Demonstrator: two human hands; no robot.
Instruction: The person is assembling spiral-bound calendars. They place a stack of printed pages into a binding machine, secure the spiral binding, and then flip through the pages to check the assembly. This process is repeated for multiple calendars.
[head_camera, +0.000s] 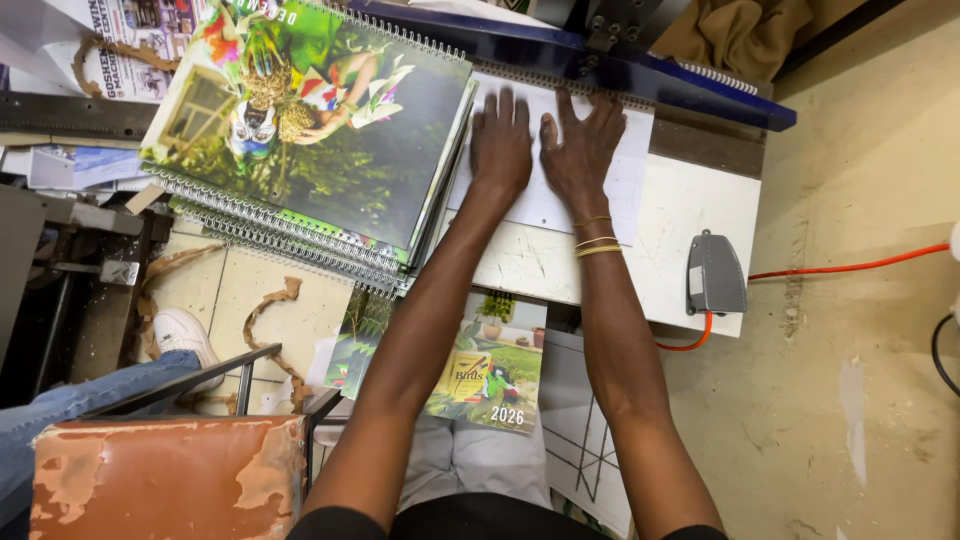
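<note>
My left hand (500, 140) and my right hand (582, 148) lie flat, palms down and side by side, on a white sheet stack (625, 185) on the white machine table (700, 215). The fingertips reach the perforated edge of the sheets under the blue bar of the binding machine (620, 70). Thin gold bangles circle my right wrist. Neither hand grips anything; both press on the paper.
A pile of spiral-bound calendars with a green picture cover (320, 130) lies left of my hands. A grey foot pedal (715, 275) with an orange cable (850, 267) sits at the right. A printed calendar cover (490, 375) rests on my lap. A worn orange chair seat (165, 480) and another person's jeans leg and white shoe (180, 335) are at the lower left.
</note>
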